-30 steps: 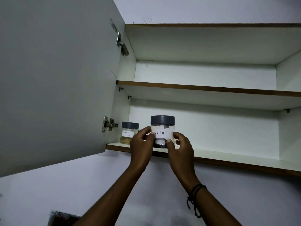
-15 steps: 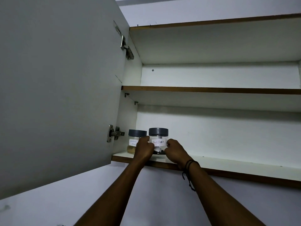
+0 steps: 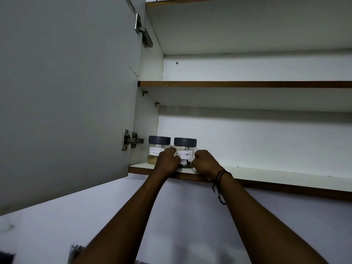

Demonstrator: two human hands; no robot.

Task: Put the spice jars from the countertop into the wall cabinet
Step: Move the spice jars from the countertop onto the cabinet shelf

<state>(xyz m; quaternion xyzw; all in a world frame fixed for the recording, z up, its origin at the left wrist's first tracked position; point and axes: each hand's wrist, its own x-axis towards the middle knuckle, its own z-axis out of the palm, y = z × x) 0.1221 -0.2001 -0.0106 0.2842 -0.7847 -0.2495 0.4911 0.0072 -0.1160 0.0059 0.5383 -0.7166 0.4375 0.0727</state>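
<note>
Two clear spice jars with dark grey lids stand side by side on the bottom shelf (image 3: 266, 173) of the open wall cabinet, at its left end. The left one is the Garam Masala jar (image 3: 155, 149), with tan powder. The right one is the Black Pepper jar (image 3: 185, 149), resting on the shelf. My left hand (image 3: 167, 161) grips its left side and partly hides the Garam Masala label. My right hand (image 3: 205, 162) grips its right side, fingers curled around it.
The cabinet door (image 3: 66, 92) hangs open on the left, with hinges (image 3: 131, 141) near the jars. A middle shelf (image 3: 247, 84) runs above. The bottom shelf stretches bare to the right of the jars. A pale wall lies below the cabinet.
Both hands carried the Black Pepper jar from the shelf's front edge back onto the shelf, next to the Garam Masala jar. The view moved closer to the cabinet.
</note>
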